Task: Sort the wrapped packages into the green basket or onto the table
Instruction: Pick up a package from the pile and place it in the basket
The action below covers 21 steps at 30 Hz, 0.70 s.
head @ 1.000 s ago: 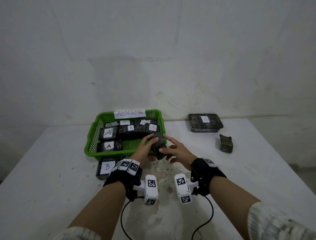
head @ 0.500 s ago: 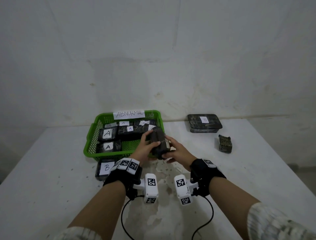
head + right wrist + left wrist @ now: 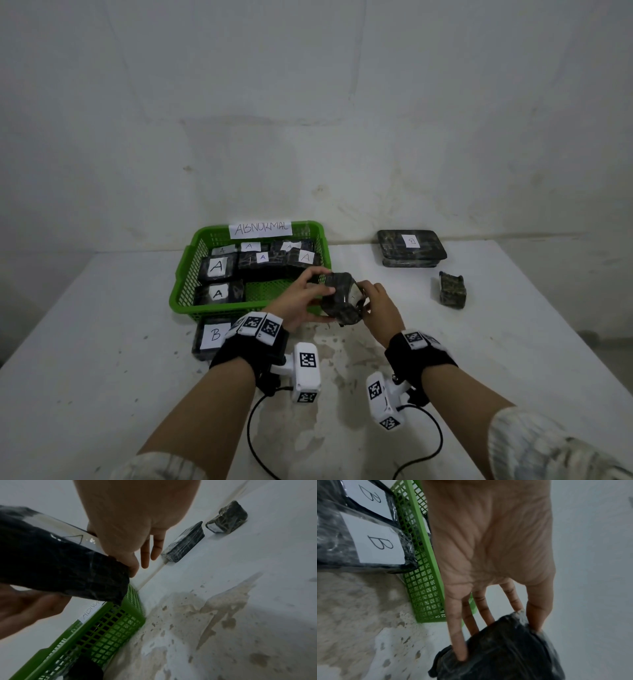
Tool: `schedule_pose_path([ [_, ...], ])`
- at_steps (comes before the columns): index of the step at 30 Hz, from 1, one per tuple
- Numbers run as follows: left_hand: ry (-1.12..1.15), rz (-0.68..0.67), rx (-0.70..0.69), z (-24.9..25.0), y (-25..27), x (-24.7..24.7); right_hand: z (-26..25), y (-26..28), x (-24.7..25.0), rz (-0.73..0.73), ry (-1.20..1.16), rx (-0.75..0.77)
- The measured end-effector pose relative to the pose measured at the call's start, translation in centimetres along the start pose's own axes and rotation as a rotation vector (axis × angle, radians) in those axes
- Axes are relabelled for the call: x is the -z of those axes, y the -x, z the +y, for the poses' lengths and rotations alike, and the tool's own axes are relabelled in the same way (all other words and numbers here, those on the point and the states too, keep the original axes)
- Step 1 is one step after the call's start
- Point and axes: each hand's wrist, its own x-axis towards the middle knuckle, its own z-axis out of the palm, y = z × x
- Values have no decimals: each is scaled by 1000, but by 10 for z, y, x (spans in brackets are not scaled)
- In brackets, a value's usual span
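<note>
Both hands hold one dark wrapped package (image 3: 339, 298) above the table, just off the front right corner of the green basket (image 3: 181, 294). My left hand (image 3: 301, 299) grips its left side, fingers over the top edge; in the left wrist view the fingertips (image 3: 462, 654) press into the package (image 3: 501, 653). My right hand (image 3: 376, 305) holds the right end, where a white label (image 3: 77, 536) shows on the package (image 3: 56, 563). The basket holds several packages marked A (image 3: 217, 267).
Stacked packages marked B (image 3: 210, 337) lie on the table against the basket's front wall. A flat B package (image 3: 411, 247) rests at the back right near the wall, a small wrapped block (image 3: 452, 289) in front of it. A paper sign (image 3: 263, 229) hangs on the basket's rear rim.
The package has come up off the basket's front right corner and been turned between both hands, now tilted with its labelled face toward the right hand.
</note>
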Motion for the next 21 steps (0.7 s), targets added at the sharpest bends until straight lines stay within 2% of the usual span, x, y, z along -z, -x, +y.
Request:
schedule_pose_path([
  [5,17,-15,-40,-3,1,2,-2,2,4,-152,-816,-459],
  [8,22,-31,-55,-3,2,3,-3,3,8,-169,-1056,-541],
  [14,49,-43,-60,-4,0,-2,-4,1,2,-135,-1291,-611],
  [21,-64,41,-80,-10,-2,-4,-9,7,4,-303,-1176,-611],
])
